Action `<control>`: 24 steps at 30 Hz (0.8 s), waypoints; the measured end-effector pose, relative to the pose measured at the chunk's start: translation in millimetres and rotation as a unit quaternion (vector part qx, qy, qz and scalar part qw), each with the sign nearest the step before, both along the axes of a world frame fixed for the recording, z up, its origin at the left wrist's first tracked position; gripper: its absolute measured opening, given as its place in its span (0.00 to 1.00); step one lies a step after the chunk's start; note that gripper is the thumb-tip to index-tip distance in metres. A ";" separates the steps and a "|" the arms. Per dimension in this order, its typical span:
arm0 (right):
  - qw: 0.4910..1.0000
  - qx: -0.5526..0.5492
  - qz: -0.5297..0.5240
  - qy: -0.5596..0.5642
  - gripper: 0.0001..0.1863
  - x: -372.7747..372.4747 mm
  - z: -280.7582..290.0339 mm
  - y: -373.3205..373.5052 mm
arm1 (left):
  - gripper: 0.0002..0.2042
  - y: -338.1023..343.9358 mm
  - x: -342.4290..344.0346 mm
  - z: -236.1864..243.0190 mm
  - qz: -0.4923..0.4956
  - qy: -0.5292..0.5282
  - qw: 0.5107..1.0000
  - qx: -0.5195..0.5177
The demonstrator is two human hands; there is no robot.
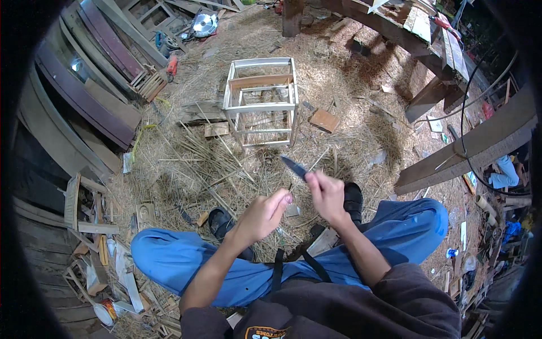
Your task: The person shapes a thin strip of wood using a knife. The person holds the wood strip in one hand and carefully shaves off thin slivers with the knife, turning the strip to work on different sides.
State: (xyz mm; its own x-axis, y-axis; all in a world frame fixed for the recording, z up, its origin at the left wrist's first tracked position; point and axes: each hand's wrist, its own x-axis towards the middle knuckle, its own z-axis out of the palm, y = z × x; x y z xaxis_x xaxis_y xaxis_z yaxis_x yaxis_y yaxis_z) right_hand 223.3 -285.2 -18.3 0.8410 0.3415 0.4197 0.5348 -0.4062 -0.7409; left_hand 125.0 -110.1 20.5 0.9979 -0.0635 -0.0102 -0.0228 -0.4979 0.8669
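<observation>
My right hand (328, 199) is wrapped round the handle of a knife (293, 168), whose dark blade points up and to the left. Close beside it, my left hand (263, 216) is closed in a pinch; a thin tip shows past its fingers, but what it holds is mostly hidden. The two hands are apart, above the ground between my feet. Beyond them stands a pale wooden frame (262, 107) with several rails. Thin wooden strips (195, 161) lie scattered left of the frame's foot.
Shavings cover the ground. A circular saw (204, 25) and a red-orange power tool (172, 65) lie at the far left, near leaning boards (84, 107). A heavy bench (389, 28) is at the far right; a thick beam (468, 150) and black cable are nearer.
</observation>
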 end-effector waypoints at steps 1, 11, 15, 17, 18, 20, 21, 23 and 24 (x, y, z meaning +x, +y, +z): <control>0.999 0.020 -0.028 0.036 0.15 6.1 2.2 0.9 | 0.10 -1.2 1.5 -2.5 0.000 -0.001 1.000 -0.005; 0.997 0.022 -0.051 0.055 0.08 13.1 12.2 8.0 | 0.11 0.2 0.7 -1.5 0.015 -0.005 0.999 -0.031; 0.998 -0.010 0.052 -0.042 0.09 -6.7 -4.4 7.6 | 0.11 1.4 1.5 -5.6 0.013 0.006 1.000 -0.024; 0.999 0.011 0.031 -0.015 0.12 -5.8 -1.8 13.6 | 0.10 3.8 -2.3 -5.3 0.018 -0.011 1.000 -0.012; 0.999 0.043 0.002 -0.014 0.13 -1.5 1.7 16.8 | 0.10 4.2 -2.5 -3.3 0.018 -0.019 1.000 -0.012; 0.996 0.041 -0.060 0.052 0.14 11.8 -2.5 11.6 | 0.11 2.1 1.1 1.6 0.016 -0.035 0.999 -0.016; 0.998 0.043 -0.037 0.019 0.14 7.9 -5.1 12.3 | 0.11 3.2 1.1 1.1 0.020 -0.023 0.999 -0.015; 0.993 0.072 0.025 -0.090 0.16 -5.8 -11.4 19.5 | 0.11 2.3 0.6 -4.5 0.021 0.007 1.000 -0.020; 0.994 0.020 0.061 -0.087 0.17 -9.9 -10.3 16.4 | 0.11 3.2 1.9 -4.8 0.020 0.016 1.000 -0.011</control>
State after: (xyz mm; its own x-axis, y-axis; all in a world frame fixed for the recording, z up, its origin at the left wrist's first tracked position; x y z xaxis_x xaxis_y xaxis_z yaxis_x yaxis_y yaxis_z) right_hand 213.4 -268.8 -28.5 0.7076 0.4170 0.5705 0.6999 -0.3027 -0.6469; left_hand 126.9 -106.9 15.7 0.9989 -0.0236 -0.0410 0.0247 -0.4783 0.8778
